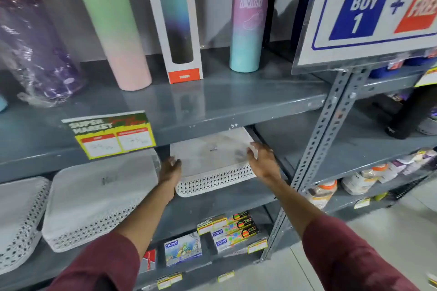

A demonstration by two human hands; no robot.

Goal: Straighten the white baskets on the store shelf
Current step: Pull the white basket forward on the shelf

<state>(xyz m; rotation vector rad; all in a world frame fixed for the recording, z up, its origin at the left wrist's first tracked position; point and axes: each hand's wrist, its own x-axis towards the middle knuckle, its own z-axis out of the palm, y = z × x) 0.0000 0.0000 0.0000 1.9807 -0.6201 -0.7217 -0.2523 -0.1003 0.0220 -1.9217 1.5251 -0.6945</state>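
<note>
Three white perforated baskets lie upside down on the grey middle shelf (227, 196). The right basket (212, 163) sits partly under the shelf above, and both my hands hold it. My left hand (170, 169) grips its left side, fingers curled on the edge. My right hand (262, 160) grips its right side, fingers over the top edge. The middle basket (99, 198) lies to the left, turned slightly askew, its front corner close to the shelf edge. The left basket (19, 217) is cut off by the frame edge.
Tall water bottles (248, 26) stand on the upper shelf (236, 101), with a yellow price tag (111, 134) on its lip. A perforated steel upright (328, 130) stands just right of my right hand. Crayon boxes (227, 231) fill the lower shelf. A "Buy 1" sign (373, 7) hangs upper right.
</note>
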